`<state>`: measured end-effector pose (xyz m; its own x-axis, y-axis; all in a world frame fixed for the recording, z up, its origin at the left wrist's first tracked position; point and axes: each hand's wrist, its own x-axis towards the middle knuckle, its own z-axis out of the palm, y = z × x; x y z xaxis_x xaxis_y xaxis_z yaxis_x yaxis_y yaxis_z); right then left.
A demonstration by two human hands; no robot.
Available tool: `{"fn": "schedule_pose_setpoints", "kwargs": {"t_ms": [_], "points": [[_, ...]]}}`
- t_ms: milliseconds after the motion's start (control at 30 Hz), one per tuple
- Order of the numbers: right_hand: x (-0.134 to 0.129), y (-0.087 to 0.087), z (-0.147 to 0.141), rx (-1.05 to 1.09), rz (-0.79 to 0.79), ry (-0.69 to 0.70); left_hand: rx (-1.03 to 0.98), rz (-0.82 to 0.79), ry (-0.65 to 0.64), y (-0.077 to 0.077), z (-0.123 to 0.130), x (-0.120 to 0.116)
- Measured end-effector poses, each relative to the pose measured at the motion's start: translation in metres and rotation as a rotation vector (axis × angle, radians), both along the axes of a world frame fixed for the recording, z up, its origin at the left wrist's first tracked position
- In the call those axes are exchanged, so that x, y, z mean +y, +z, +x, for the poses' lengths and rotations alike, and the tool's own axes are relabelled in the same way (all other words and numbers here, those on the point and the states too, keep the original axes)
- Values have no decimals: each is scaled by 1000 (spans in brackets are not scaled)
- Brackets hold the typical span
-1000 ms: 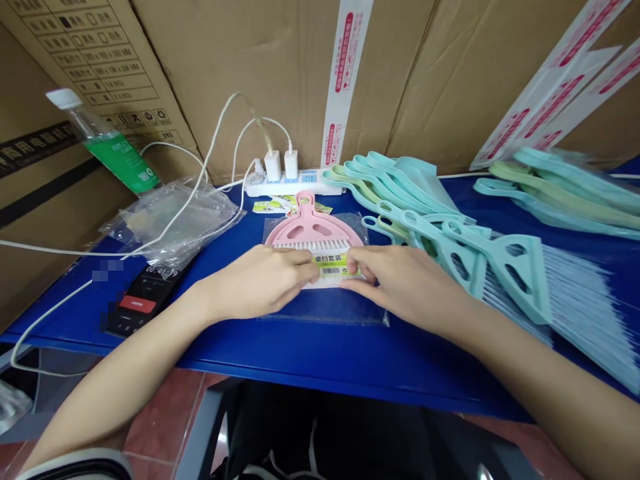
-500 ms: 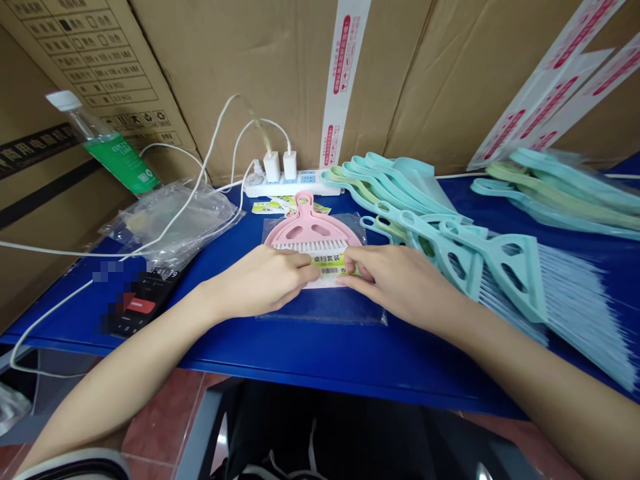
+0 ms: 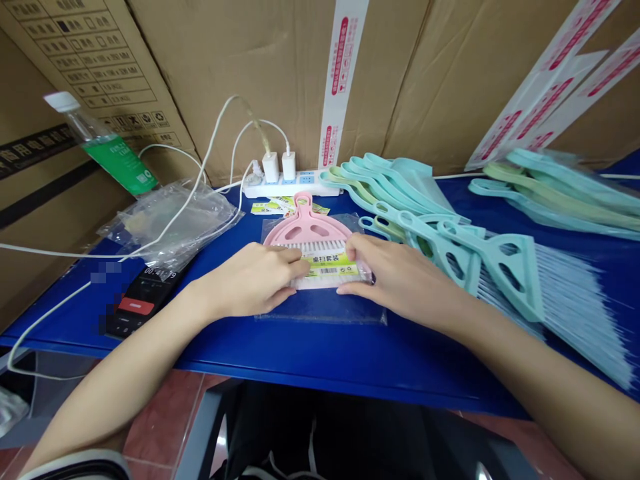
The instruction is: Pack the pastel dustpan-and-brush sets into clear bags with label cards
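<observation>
A pink dustpan (image 3: 303,231) with a white-bristled brush (image 3: 324,247) nested in it lies flat on the table, handle pointing away from me. Across the bristles is a yellow-green label card (image 3: 333,263) with a barcode. A clear plastic bag (image 3: 320,310) shows around the set; whether the set is inside or on top, I cannot tell. My left hand (image 3: 255,279) is curled over the left edge, fingertips on the card's left end. My right hand (image 3: 400,277) pinches the right edge, thumb at the lower corner. The palms hide both sides of the dustpan.
Teal dustpans (image 3: 395,183) and teal brushes (image 3: 515,273) lie to the right, bagged sets (image 3: 570,190) beyond. At the left are a phone (image 3: 145,303), clear plastic bags (image 3: 170,213) and a tilted bottle (image 3: 120,163). A power strip (image 3: 305,183) and label cards (image 3: 267,208) lie behind the set.
My right fingers have shifted right, uncovering more of the label card. My left hand has slid slightly left and its thumb now shows below. The dustpan has hardly moved.
</observation>
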<state>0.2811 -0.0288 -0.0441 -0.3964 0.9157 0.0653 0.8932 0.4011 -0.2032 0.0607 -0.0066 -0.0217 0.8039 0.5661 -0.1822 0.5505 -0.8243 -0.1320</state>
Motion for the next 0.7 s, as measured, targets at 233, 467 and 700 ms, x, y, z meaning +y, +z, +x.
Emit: {"fn": "schedule_pose_setpoints", "kwargs": {"t_ms": [233,467,700], "points": [[-2,3,6,-57,-109,-80,-24,104,274,0,-12,-2],[-2,0,5,-98,-116,-62,81,-22,388,1,-11,0],[-1,0,5,-85,-156,-31,75,-55,350,2,-16,5]]}}
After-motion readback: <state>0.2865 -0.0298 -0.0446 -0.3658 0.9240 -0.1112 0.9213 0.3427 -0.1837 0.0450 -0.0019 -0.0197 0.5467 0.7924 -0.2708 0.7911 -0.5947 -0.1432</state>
